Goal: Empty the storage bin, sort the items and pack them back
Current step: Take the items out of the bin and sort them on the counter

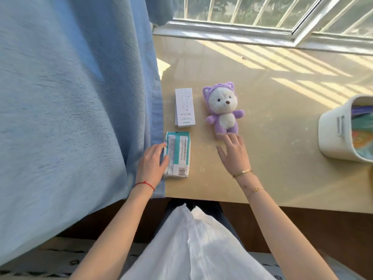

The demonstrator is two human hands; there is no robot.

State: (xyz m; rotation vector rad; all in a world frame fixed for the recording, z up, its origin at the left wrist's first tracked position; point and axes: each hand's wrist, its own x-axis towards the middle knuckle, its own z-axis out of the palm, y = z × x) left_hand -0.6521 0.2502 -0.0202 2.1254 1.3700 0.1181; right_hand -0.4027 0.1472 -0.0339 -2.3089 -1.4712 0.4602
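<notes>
The beige table [272, 138] carries the white storage bin [335, 136] at its far right edge — colourful items inside it. Purple plush bear [223, 109] lies centre, your right hand [235, 151] open, fingertips touching its feet. Left of it — white box [184, 107], then tissue pack [177, 156], your left hand [153, 162] resting relaxed against the pack's edge.

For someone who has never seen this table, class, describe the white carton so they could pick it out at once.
Start at the blue curtain along the table's left edge. Just right of it lies the white carton, beyond the tissue pack and beside the purple plush bear. It alone is a plain, rigid, narrow box.
</notes>
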